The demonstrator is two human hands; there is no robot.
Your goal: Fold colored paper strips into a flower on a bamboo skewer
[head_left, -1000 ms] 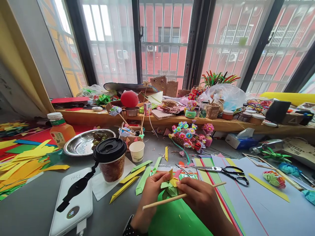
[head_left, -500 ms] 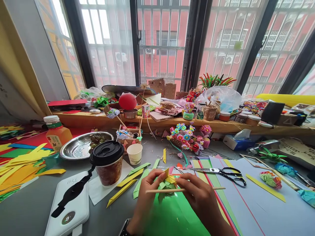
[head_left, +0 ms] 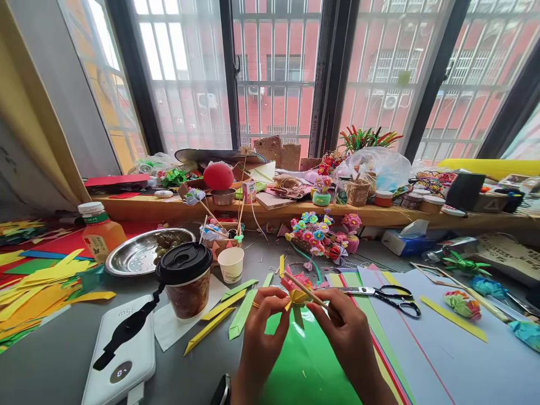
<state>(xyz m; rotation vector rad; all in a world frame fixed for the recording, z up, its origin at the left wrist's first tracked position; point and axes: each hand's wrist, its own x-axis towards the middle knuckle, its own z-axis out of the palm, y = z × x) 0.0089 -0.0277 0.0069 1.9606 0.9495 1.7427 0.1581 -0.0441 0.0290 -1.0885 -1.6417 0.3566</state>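
Observation:
My left hand (head_left: pixel 262 329) and my right hand (head_left: pixel 343 332) meet low in the middle of the view, both pinching a small folded paper flower (head_left: pixel 296 292) of pink, yellow and green. A thin wooden stick (head_left: pixel 306 291) runs through the flower, slanting from upper left down into my right fingers. Under the hands lies a green paper sheet (head_left: pixel 306 368). Scissors (head_left: pixel 382 297) lie just right of the flower on stacked coloured sheets.
A lidded coffee cup (head_left: pixel 185 278), a small paper cup (head_left: pixel 232 264), a white power bank (head_left: pixel 122 351), a steel bowl (head_left: pixel 141 253) and a juice bottle (head_left: pixel 98 229) stand left. Yellow and green paper strips (head_left: pixel 219 315) lie around. A crowded window shelf (head_left: pixel 295 211) runs behind.
The stick has swung from lying level across the hands to slanting up and left. The flower has turned and risen, its pink side now showing. The hands have moved slightly upward.

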